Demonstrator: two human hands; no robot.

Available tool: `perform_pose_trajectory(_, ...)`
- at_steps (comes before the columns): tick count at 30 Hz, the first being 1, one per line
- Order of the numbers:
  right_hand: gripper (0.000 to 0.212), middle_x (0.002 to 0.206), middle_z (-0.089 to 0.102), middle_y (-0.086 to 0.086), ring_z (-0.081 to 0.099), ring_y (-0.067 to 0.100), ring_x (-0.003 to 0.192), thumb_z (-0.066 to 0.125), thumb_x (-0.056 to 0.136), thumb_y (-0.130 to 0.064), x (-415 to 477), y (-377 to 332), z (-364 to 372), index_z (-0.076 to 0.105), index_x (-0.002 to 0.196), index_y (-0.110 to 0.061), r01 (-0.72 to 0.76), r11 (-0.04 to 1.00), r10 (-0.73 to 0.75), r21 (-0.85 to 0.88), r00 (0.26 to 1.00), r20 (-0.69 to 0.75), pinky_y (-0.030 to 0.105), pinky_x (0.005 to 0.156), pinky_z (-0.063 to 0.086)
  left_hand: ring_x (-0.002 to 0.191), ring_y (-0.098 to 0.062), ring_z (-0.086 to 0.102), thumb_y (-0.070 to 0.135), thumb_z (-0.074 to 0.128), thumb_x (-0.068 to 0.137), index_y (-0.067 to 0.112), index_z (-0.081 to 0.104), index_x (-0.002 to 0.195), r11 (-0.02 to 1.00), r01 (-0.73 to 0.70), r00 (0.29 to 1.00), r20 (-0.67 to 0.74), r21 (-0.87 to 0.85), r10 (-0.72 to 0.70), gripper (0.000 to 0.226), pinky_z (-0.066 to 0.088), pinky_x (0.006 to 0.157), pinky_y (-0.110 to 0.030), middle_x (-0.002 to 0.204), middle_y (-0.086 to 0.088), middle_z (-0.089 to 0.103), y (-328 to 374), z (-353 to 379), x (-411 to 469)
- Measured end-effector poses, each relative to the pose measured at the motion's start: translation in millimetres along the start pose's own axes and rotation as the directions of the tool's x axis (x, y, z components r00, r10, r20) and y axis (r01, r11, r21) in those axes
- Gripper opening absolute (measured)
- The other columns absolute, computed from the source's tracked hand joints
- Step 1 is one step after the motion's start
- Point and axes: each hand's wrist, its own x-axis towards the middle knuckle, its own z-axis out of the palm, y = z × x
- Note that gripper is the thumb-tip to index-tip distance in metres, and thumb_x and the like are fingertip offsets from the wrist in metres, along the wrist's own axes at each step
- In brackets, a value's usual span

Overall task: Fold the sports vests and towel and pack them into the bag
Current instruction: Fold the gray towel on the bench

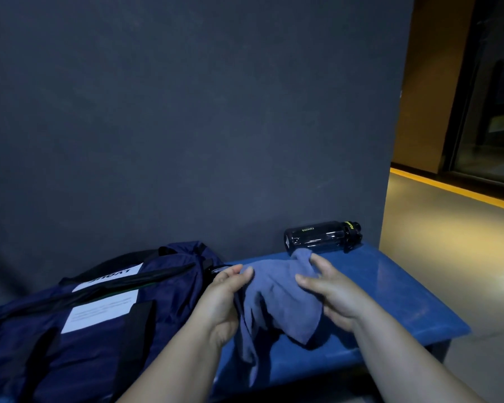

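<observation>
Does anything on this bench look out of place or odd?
The dark water bottle lies on its side at the back of the blue bench, against the wall; no spill shows. The blue cloth is crumpled between the left hand and right hand, not yet folded.

**Two words, both upside down**

The bottle [317, 237] carries pale lettering, upside down, that looks like "FUHING". Yellow letters by its cap [350, 226] are too small to read. The bag [172, 286] has an upper label [111, 277] with upside-down capitals, roughly "LYONG", partly covered. The print on the lower label [99, 312] is illegible.
</observation>
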Motion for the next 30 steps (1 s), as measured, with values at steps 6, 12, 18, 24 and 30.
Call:
perform_pose_trajectory(6,0.031,0.100,0.070,0.016,0.066,0.023,0.089,0.069,0.082,-0.002,-19,-20,21,0.062,0.112,-0.002,0.159,0.987,-0.156,0.024,0.983,-0.101,0.033,0.081,0.051,0.082,-0.028,0.063,0.007,0.056,0.096,0.001,0.058,0.113,0.998,-0.066,0.987,-0.148,0.008,0.066,0.018,0.053,0.073,-0.037,0.093,-0.017,0.068,23,-2,-27)
perform_pose_trajectory(12,0.014,0.088,0.069,0.007,0.063,0.018,0.080,0.051,0.099,-0.010,-31,-64,42,0.065,0.099,-0.009,0.241,0.962,-0.265,-0.132,0.940,-0.214,0.031,0.075,0.049,0.082,-0.028,0.060,-0.011,0.041,0.092,0.007,0.053,0.120,0.983,-0.172,0.955,-0.234,0.070,0.184,0.035,0.050,0.069,-0.035,0.100,-0.018,0.063,58,-12,-51)
perform_pose_trajectory(18,0.020,0.079,0.057,0.007,0.054,0.017,0.073,0.048,0.101,-0.014,-38,-114,61,0.057,0.083,-0.013,0.312,0.920,-0.374,-0.237,0.880,-0.293,0.030,0.066,0.045,0.081,-0.037,0.065,-0.003,0.031,0.083,-0.003,0.059,0.104,0.981,0.076,0.996,0.057,-0.180,-0.067,0.035,0.059,0.064,-0.037,0.097,-0.023,0.063,88,-22,-94)
perform_pose_trajectory(24,0.019,0.075,0.058,0.001,0.054,0.014,0.069,0.058,0.096,-0.025,-47,-140,67,0.059,0.079,-0.016,0.341,0.900,-0.419,-0.273,0.850,-0.318,0.028,0.065,0.045,0.059,-0.026,0.068,0.015,0.056,0.092,0.002,0.063,0.074,0.989,0.137,0.980,0.149,-0.049,-0.128,0.023,0.059,0.054,-0.032,0.071,-0.014,0.066,91,-25,-114)
perform_pose_trajectory(30,0.019,0.072,0.053,0.003,0.049,0.017,0.068,0.054,0.096,-0.023,-60,-152,72,0.057,0.079,-0.016,0.327,0.893,-0.425,-0.311,0.839,-0.340,0.027,0.059,0.041,0.054,-0.027,0.066,-0.001,0.034,0.092,-0.013,0.063,0.084,0.988,0.140,0.987,0.067,0.061,-0.144,0.032,0.055,0.050,-0.029,0.071,-0.019,0.067,95,-37,-112)
